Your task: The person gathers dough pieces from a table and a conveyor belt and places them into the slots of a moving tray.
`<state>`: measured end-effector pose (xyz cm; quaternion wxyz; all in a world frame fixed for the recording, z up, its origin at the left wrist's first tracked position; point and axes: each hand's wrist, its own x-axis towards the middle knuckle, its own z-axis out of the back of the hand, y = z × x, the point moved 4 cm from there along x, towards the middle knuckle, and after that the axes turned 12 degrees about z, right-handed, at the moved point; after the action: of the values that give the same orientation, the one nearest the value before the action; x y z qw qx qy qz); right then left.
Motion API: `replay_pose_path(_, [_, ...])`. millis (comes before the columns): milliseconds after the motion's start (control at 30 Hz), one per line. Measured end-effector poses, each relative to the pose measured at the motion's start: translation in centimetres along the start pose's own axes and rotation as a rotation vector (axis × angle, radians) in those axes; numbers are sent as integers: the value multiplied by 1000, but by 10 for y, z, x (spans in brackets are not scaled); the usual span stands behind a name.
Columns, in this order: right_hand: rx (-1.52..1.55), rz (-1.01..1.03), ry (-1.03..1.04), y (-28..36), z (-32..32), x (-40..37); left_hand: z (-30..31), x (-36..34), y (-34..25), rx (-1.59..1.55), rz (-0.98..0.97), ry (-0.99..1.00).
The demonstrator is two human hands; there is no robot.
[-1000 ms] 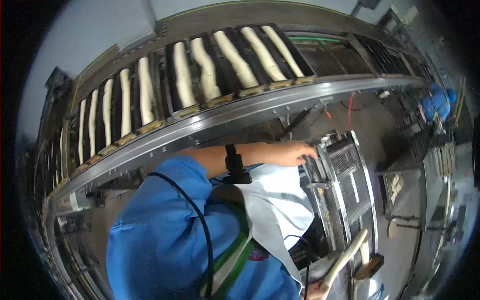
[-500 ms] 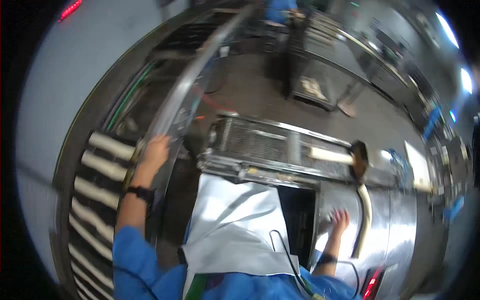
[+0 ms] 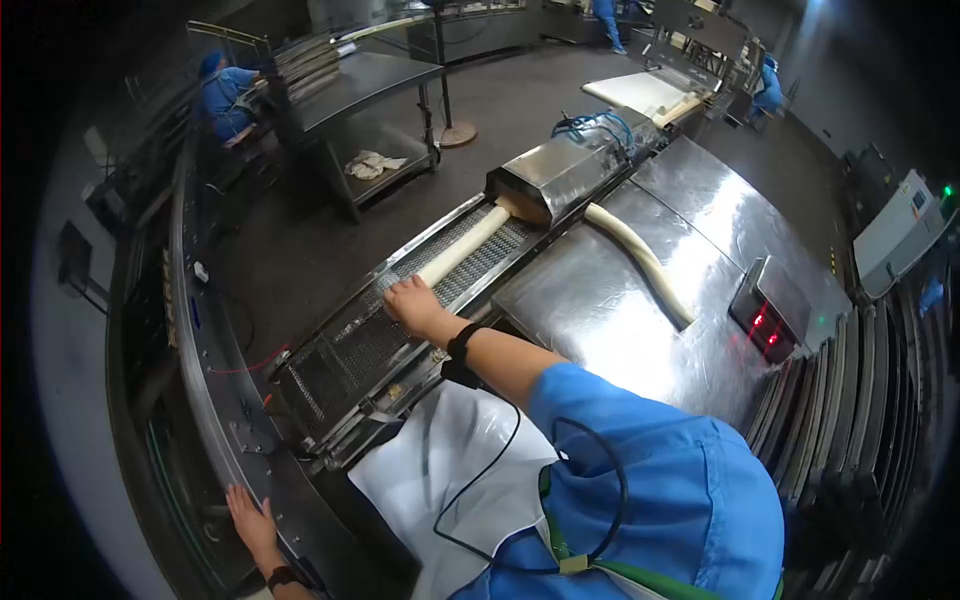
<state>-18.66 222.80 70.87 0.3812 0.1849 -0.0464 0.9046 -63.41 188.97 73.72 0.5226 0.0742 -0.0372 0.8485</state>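
Observation:
A pale dough roll (image 3: 468, 245) lies along the mesh conveyor belt (image 3: 345, 345), its far end at the mouth of a metal hood (image 3: 575, 170). My right hand (image 3: 412, 305) is closed over the roll's near end, with its fingertips curled on top. On the steel table (image 3: 560, 290) beside the belt rests a second, slightly curved dough roll (image 3: 642, 262); no hand touches it. At lower left, my left hand (image 3: 254, 522) lies with fingers stretched out along the metal rail (image 3: 215, 430) and holds nothing.
A scale with red digits (image 3: 772, 310) stands on the steel table's right side. Stacked trays (image 3: 840, 400) fill the lower right. Beyond the belt is a metal cart (image 3: 375, 85) with a cloth (image 3: 373, 164) on its lower shelf. A co-worker (image 3: 228, 95) is at far left.
The view has swung to the right. My right hand has gone from over the steel table to the dough roll on the belt. My left hand stays at the rail, fingers now straighter.

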Motion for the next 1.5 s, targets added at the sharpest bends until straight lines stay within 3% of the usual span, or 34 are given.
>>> replay_pose_path(67, [-68,-7,155,17,14,4,3,0,-3,-3,14,6])
replay_pose_path(167, [65,14,45,27,49,-18,2,1,-3,1,6,8])
replay_pose_path(267, [436,-133,-291,-2,75,-73,-1,2,0,-4,-9,10])
replay_pose_path(300, [662,-474,-430,-28,63,-103,-2,2,0,-5,-13,14])
replay_pose_path(333, [941,-648,-384,-55,71,-130,-1,2,-1,-5,-3,4])
replay_pose_path(367, [990,-658,-651,-81,70,-164,2,0,-4,4,7,-4])
replay_pose_path(400, [945,-788,-701,-88,106,-198,3,-2,-5,11,17,-12])
replay_pose_path(433, [837,-841,-735,-145,71,-252,2,-1,-4,23,2,-6])
replay_pose_path(533, [738,-1143,-703,-174,128,-346,0,-1,-4,39,-19,6])
replay_pose_path(633, [448,-1254,-122,-201,162,-400,3,-1,-7,35,-15,2])
replay_pose_path(767, [104,-978,-162,-217,159,-411,4,-2,-8,30,-21,-10])
replay_pose_path(833, [-42,-855,-198,-216,161,-379,5,-4,-7,31,-32,-8])
replay_pose_path(1000, [-216,-841,28,-251,163,-304,22,-25,-14,17,-68,6])
replay_pose_path(1100, [32,-827,25,-285,170,-285,37,-39,-22,-53,-23,31])
replay_pose_path(1167, [393,-871,-59,-304,164,-283,38,-41,-17,-76,10,9])
replay_pose_path(1233, [780,-981,-138,-302,161,-275,35,-44,-15,-95,42,-1])
replay_pose_path(1300, [907,-1036,-171,-289,157,-268,38,-44,-13,-96,46,-26])
replay_pose_path(1367, [309,-816,-6,-363,85,-293,39,-44,-15,-115,48,-47])
replay_pose_path(1433, [234,-884,-49,-276,124,-256,45,-46,-16,-138,55,-68])
replay_pose_path(1467, [-121,-774,-40,-254,125,-247,46,-47,-16,-118,32,-102])
replay_pose_path(1500, [-28,-717,10,-254,114,-252,45,-47,-16,-114,14,-121])
